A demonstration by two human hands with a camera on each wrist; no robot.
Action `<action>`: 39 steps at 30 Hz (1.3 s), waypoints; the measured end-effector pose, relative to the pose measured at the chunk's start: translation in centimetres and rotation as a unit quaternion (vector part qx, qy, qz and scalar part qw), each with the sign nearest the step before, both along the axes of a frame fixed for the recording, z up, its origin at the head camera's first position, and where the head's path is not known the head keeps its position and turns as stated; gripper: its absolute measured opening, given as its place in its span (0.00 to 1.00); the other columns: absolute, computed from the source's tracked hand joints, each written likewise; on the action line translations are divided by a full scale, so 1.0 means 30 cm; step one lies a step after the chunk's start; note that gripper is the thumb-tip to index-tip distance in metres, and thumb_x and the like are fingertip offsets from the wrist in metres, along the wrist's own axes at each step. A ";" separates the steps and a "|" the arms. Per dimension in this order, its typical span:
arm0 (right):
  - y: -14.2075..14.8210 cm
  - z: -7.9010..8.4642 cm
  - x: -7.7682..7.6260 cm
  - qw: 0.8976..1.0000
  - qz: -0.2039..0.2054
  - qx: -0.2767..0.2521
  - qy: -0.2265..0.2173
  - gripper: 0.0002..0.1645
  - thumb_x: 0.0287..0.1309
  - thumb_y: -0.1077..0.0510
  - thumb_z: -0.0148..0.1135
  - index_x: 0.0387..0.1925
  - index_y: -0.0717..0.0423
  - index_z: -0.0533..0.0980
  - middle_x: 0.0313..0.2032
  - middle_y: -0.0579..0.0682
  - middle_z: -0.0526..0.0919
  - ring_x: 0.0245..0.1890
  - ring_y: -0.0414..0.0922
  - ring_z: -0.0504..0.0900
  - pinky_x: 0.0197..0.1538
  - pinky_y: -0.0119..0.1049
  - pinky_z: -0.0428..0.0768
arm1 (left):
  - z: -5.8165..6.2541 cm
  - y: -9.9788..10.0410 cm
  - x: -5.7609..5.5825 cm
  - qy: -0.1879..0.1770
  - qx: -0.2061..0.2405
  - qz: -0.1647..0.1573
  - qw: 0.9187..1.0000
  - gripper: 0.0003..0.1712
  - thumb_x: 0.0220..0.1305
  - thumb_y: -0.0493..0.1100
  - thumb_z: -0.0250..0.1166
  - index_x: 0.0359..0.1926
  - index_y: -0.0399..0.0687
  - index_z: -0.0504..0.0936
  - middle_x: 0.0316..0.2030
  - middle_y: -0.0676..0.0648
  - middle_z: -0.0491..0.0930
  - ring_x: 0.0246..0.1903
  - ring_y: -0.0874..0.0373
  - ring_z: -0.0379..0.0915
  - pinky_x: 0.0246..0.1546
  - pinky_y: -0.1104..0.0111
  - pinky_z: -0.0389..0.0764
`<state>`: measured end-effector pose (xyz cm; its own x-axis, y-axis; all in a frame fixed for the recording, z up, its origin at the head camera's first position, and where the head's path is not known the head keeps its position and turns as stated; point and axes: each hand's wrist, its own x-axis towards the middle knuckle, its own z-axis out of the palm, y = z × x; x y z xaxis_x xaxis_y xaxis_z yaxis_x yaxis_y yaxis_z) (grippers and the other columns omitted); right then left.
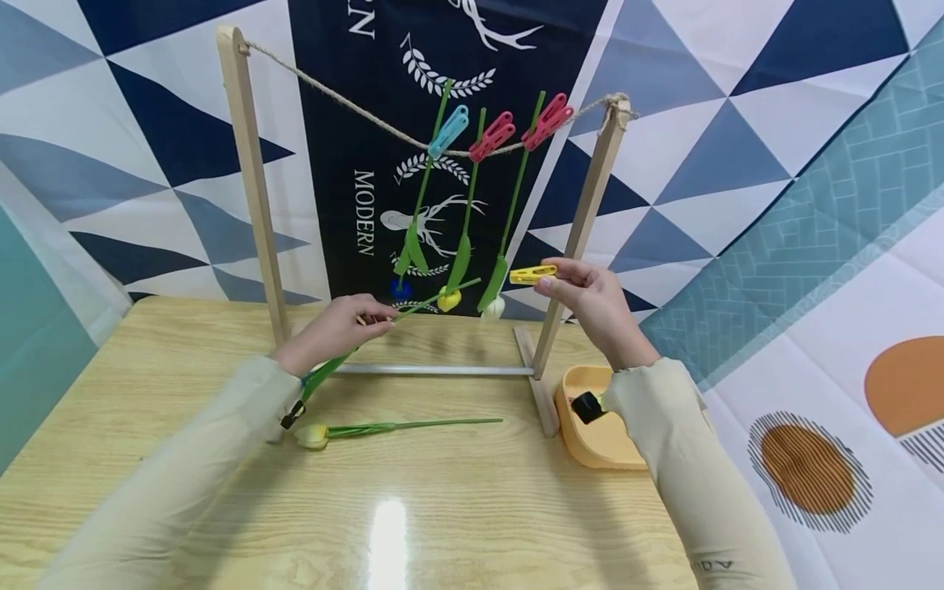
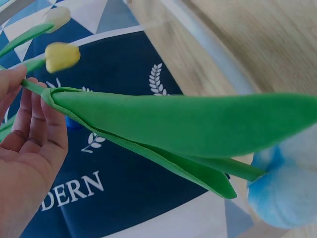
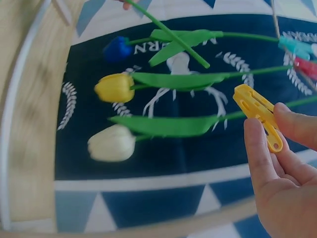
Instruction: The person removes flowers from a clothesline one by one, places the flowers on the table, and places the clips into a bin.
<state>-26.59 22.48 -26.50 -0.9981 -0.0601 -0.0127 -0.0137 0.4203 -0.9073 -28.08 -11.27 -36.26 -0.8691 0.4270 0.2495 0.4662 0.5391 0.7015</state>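
Observation:
My left hand (image 1: pixel 342 328) pinches the green stem of an artificial tulip (image 2: pixel 163 124), whose light blue and white bloom points back toward the wrist. Between the thumb and fingers of my right hand (image 1: pixel 594 301) is a yellow clothespin (image 1: pixel 533 274). On the rope (image 1: pixel 347 100) three tulips hang bloom-down: a blue tulip (image 3: pixel 117 49) under a light blue clothespin (image 1: pixel 448 132), then a yellow tulip (image 3: pixel 114 88) and a white tulip (image 3: pixel 112 144), each under a red clothespin (image 1: pixel 492 137). The held stem's free end passes in front of the hanging flowers.
A pale yellow tulip (image 1: pixel 313 437) lies on the wooden table (image 1: pixel 354 524). Wooden posts (image 1: pixel 254 180) joined by a white bar (image 1: pixel 435 370) carry the rope. An orange-yellow bin (image 1: pixel 601 447) stands by the right post's foot, partly behind my right sleeve. Patterned cloth hangs behind.

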 end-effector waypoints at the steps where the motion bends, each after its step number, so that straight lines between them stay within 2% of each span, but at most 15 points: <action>1: 0.011 -0.011 0.000 1.000 -0.002 -0.002 -0.006 0.27 0.59 0.49 0.61 0.59 0.50 0.71 0.46 0.46 0.80 0.47 0.41 0.79 0.57 0.35 0.75 | -0.005 0.004 -0.001 -0.003 -0.001 -0.003 1.000 0.13 0.63 0.41 0.62 0.47 0.43 0.83 0.33 0.48 0.80 0.33 0.58 0.71 0.36 0.68 0.76; 4: 0.045 -0.046 0.001 1.000 -0.007 -0.022 -0.020 0.29 0.60 0.52 0.61 0.61 0.55 0.69 0.45 0.45 0.79 0.45 0.37 0.79 0.52 0.28 0.77 | -0.024 0.016 -0.005 -0.007 -0.001 -0.013 1.000 0.13 0.62 0.40 0.63 0.47 0.42 0.84 0.33 0.48 0.80 0.32 0.58 0.71 0.36 0.68 0.75; 7: 0.086 -0.087 0.004 0.998 0.003 -0.064 -0.028 0.30 0.61 0.56 0.59 0.63 0.61 0.66 0.45 0.45 0.77 0.45 0.36 0.80 0.47 0.22 0.77 | -0.046 0.026 -0.010 -0.007 -0.007 -0.024 1.000 0.13 0.61 0.39 0.63 0.46 0.40 0.84 0.35 0.47 0.82 0.33 0.58 0.71 0.36 0.69 0.75; 14: 0.197 -0.196 0.016 0.985 0.027 -0.162 -0.043 0.34 0.61 0.61 0.58 0.64 0.73 0.59 0.41 0.42 0.80 0.41 0.34 0.83 0.50 0.24 0.77 | -0.096 0.056 -0.018 -0.023 -0.021 -0.046 0.998 0.13 0.61 0.39 0.63 0.45 0.39 0.84 0.38 0.44 0.82 0.34 0.58 0.71 0.35 0.69 0.74; 17: 0.247 -0.244 0.026 0.982 0.037 -0.180 -0.048 0.30 0.62 0.63 0.57 0.61 0.73 0.61 0.39 0.42 0.81 0.40 0.34 0.83 0.49 0.24 0.77 | -0.115 0.070 -0.016 -0.038 -0.024 -0.056 0.997 0.13 0.61 0.39 0.63 0.46 0.39 0.84 0.40 0.43 0.82 0.35 0.56 0.72 0.35 0.68 0.74; 19: 0.282 -0.275 0.035 0.981 0.040 -0.182 -0.054 0.24 0.62 0.64 0.56 0.58 0.69 0.65 0.39 0.42 0.80 0.40 0.34 0.83 0.48 0.24 0.78 | -0.130 0.080 -0.013 -0.052 -0.027 -0.059 0.996 0.13 0.61 0.39 0.63 0.46 0.41 0.84 0.44 0.43 0.81 0.39 0.55 0.73 0.36 0.69 0.74; 22: 0.331 -0.322 0.048 0.978 0.036 -0.192 -0.067 0.21 0.63 0.65 0.55 0.56 0.65 0.65 0.39 0.42 0.80 0.41 0.35 0.83 0.48 0.23 0.77 | -0.155 0.093 -0.009 -0.073 -0.030 -0.066 0.995 0.13 0.61 0.40 0.63 0.46 0.42 0.84 0.46 0.42 0.80 0.39 0.56 0.73 0.34 0.70 0.75; 24: 0.360 -0.350 0.055 0.977 0.036 -0.194 -0.074 0.23 0.64 0.66 0.53 0.59 0.66 0.62 0.39 0.42 0.80 0.41 0.35 0.83 0.48 0.23 0.77 | -0.170 0.101 -0.006 -0.079 -0.028 -0.072 0.994 0.12 0.61 0.39 0.63 0.45 0.41 0.84 0.46 0.41 0.80 0.36 0.57 0.73 0.32 0.71 0.74; 29: 0.409 -0.415 0.068 0.977 0.025 -0.186 -0.102 0.30 0.64 0.64 0.53 0.64 0.70 0.56 0.39 0.39 0.80 0.42 0.35 0.82 0.49 0.24 0.77 | -0.204 0.114 -0.009 -0.066 -0.030 -0.087 0.994 0.11 0.61 0.38 0.63 0.43 0.39 0.84 0.43 0.41 0.82 0.31 0.60 0.70 0.29 0.72 0.72; 34: 0.437 -0.470 0.079 0.976 0.017 -0.176 -0.126 0.34 0.65 0.63 0.51 0.66 0.75 0.51 0.39 0.37 0.80 0.42 0.33 0.82 0.49 0.25 0.77 | -0.229 0.125 -0.013 -0.073 -0.047 -0.087 0.992 0.11 0.62 0.38 0.62 0.44 0.39 0.84 0.43 0.42 0.82 0.37 0.57 0.73 0.35 0.69 0.75; 39: 0.456 -0.513 0.086 0.973 0.010 -0.186 -0.140 0.27 0.64 0.66 0.51 0.61 0.75 0.59 0.36 0.39 0.83 0.40 0.33 0.82 0.48 0.25 0.78 | -0.249 0.136 -0.012 -0.090 -0.056 -0.088 0.990 0.11 0.63 0.38 0.61 0.45 0.39 0.84 0.45 0.42 0.82 0.44 0.51 0.76 0.42 0.64 0.78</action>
